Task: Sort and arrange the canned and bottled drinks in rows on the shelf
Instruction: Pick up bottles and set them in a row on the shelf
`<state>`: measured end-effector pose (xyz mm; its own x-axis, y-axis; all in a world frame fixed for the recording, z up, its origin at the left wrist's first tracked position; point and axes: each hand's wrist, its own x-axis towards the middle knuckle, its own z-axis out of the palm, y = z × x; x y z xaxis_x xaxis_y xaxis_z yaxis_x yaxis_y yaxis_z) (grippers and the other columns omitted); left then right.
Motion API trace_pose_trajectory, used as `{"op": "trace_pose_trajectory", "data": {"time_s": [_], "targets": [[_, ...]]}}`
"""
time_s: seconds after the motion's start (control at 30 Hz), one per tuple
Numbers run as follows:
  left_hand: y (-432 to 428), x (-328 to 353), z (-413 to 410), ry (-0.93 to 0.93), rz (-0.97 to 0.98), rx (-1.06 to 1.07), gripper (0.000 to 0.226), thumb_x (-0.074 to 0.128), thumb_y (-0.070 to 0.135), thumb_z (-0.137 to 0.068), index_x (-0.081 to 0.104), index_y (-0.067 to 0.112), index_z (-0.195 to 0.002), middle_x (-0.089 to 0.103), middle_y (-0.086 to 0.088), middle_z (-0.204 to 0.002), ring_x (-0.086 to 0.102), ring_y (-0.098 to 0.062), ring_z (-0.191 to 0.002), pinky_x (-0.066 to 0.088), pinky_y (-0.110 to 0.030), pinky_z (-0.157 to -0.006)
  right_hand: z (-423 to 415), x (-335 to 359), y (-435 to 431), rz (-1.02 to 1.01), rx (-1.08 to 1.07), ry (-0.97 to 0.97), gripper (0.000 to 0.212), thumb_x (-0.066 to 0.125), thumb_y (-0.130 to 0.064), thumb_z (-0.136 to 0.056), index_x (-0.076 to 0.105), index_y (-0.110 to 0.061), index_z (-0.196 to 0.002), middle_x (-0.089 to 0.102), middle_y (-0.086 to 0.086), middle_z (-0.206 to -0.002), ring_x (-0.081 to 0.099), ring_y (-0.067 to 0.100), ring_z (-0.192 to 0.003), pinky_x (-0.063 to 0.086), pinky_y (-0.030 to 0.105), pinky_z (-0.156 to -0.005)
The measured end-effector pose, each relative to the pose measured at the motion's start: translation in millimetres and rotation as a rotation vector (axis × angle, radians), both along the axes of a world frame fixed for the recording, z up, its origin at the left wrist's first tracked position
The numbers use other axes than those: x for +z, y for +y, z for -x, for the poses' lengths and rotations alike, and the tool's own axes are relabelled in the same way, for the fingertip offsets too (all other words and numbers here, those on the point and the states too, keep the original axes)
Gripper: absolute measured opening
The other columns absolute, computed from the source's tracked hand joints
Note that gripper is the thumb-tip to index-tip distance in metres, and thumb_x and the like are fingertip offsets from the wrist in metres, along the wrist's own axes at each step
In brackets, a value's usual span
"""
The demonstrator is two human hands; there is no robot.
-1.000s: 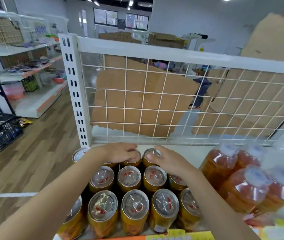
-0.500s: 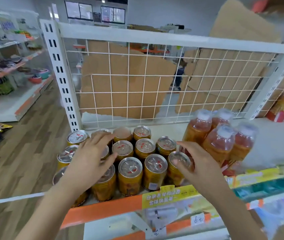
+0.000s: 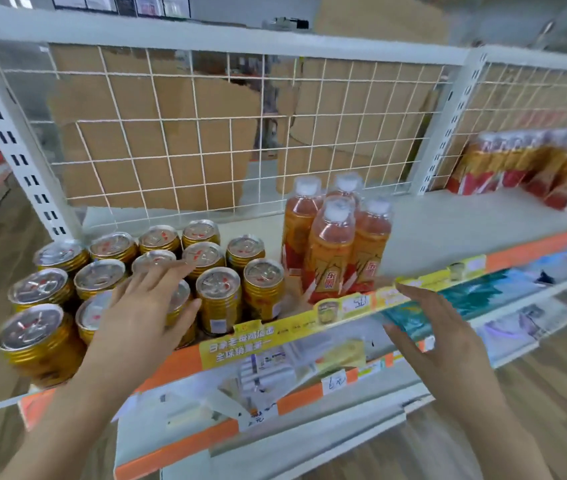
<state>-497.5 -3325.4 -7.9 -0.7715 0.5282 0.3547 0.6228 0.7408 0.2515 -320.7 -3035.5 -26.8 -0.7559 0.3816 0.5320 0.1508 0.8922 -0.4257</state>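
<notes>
- Since half a second ago, the right hand (image 3: 437, 334) has drawn back from the front right can. It now hovers open, fingers spread and nearly straight, just in front of the shelf's front edge and touching nothing.
- The left hand (image 3: 143, 306) remains over the cans. Its fingers are straight and fanned across the silver lids in the front half of the group, with the thumb against the side of one front can. It holds nothing.
- The gold metal drink cans with silver pull-tab lids (image 3: 219, 296) stand upright in close rows at the left end of the white shelf (image 3: 448, 220). They reach from near the back to the front edge.
- Four clear plastic bottles of orange drink with white caps (image 3: 332, 251) stand upright in a tight cluster just right of the cans, near the middle of the shelf. The front bottle is close to the front edge.
- A yellow printed label strip (image 3: 275, 337) runs along the shelf's orange front edge, below the cans and bottles.
- A white wire grid panel (image 3: 205, 133) forms the back of the shelf, with brown cardboard sheets (image 3: 178, 109) behind it.
- A white slotted upright post (image 3: 15, 143) stands at the back left corner.
- Red and gold drink packs (image 3: 524, 164), blurred, sit at the back of the next bay, well to the right.
- Wood-pattern flooring (image 3: 552, 393) shows below.
</notes>
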Motion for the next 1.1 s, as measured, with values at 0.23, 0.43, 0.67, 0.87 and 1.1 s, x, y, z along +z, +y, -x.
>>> {"op": "trace_pose_trajectory", "data": {"time_s": [0.23,0.43,0.67,0.87,1.1], "targets": [[116.7,-6.4,-54.6,0.013,-0.002,-0.068,0.054,0.034,0.047,-0.082,0.059,0.015,-0.118,0.064,-0.007,-0.113,0.060,-0.036,-0.096,0.048,-0.051,-0.079,-89.0,8.2,92.0,-0.017,-0.121,-0.010,0.048,0.045,-0.051,-0.078,0.057,-0.025,-0.116,0.063,-0.006,-0.101,0.052,0.009,-0.084,0.041,0.030,-0.064],[221.5,-11.6,-112.3,0.066,-0.033,-0.162,0.051,0.037,0.041,-0.081,0.059,0.011,-0.116,0.065,-0.011,-0.108,0.063,-0.036,-0.089,0.050,-0.050,-0.074,-178.0,8.4,183.9,-0.030,-0.238,-0.049,0.052,0.044,-0.054,-0.079,0.057,-0.023,-0.119,0.057,-0.011,-0.109,0.055,0.013,-0.093,0.032,0.020,-0.066],[315.8,-21.0,-156.5,-0.007,-0.032,-0.306,0.052,0.036,0.043,-0.083,0.059,0.010,-0.117,0.062,-0.009,-0.113,0.061,-0.033,-0.098,0.049,-0.046,-0.082,-262.2,7.6,267.3,-0.013,-0.374,-0.096,0.051,0.044,-0.054,-0.077,0.057,-0.025,-0.117,0.063,-0.004,-0.112,0.064,0.028,-0.080,0.040,0.030,-0.065],[392.0,-13.5,-160.3,-0.006,-0.013,-0.382,0.053,0.035,0.045,-0.082,0.060,0.013,-0.116,0.063,-0.007,-0.116,0.063,-0.032,-0.097,0.048,-0.043,-0.079,-286.1,-1.0,322.7,0.057,-0.496,-0.075,0.039,0.069,-0.028,-0.082,0.056,-0.024,-0.119,0.059,-0.007,-0.112,0.063,0.029,-0.081,0.038,0.030,-0.067],[502.6,-13.2,-117.6,-0.009,-0.044,-0.469,0.057,0.034,0.048,-0.082,0.057,0.014,-0.122,0.060,-0.006,-0.122,0.060,-0.033,-0.102,0.047,-0.047,-0.083,-266.1,-1.3,399.7,0.014,-0.554,-0.032,0.040,0.074,-0.018,-0.078,0.058,-0.024,-0.114,0.055,-0.013,-0.103,0.060,0.023,-0.086,0.039,0.029,-0.068]]}}
